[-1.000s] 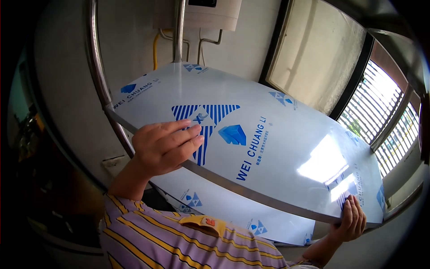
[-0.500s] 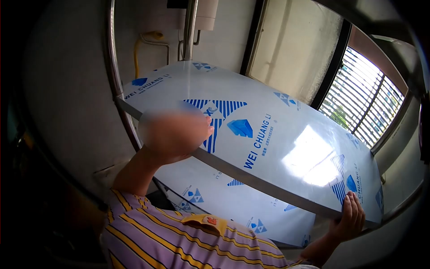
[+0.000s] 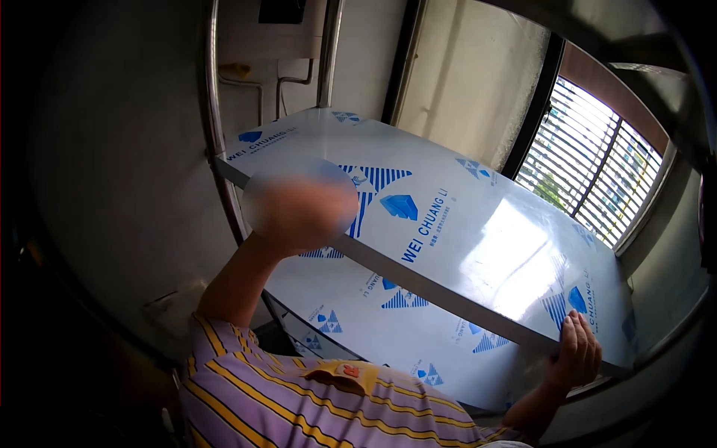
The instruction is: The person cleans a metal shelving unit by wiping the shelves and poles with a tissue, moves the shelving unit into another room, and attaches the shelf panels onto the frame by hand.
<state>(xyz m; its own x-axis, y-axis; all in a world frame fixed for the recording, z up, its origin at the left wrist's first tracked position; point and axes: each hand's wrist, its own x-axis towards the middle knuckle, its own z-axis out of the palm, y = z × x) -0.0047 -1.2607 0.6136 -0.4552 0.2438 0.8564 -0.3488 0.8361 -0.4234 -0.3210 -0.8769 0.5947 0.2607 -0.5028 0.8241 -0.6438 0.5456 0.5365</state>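
A metal shelf panel (image 3: pixel 463 194) spans the middle, covered in pale film printed with blue "WEI CHUANG LI" marks. It tilts down to the right in view. At the panel's near right corner, my right hand (image 3: pixel 575 351) is closed on the front edge, fingers over the top and thumb out of sight. My left hand (image 3: pixel 302 213) is at the front edge further left, but a blur covers it and its fingers cannot be made out. Below lies a second panel (image 3: pixel 441 336) with the same printed film, partly covered by the upper one.
Two shiny metal posts, a near one (image 3: pixel 212 97) and a far one (image 3: pixel 330 60), stand at the panel's left end. A white box (image 3: pixel 276 41) with pipes hangs on the wall behind. Beyond the panel are a frosted pane (image 3: pixel 474 82) and a barred window (image 3: pixel 590 145).
The view has shifted a little. More of the lower panel shows beneath the upper panel's front edge. Both hands stay at about the same places along that edge.
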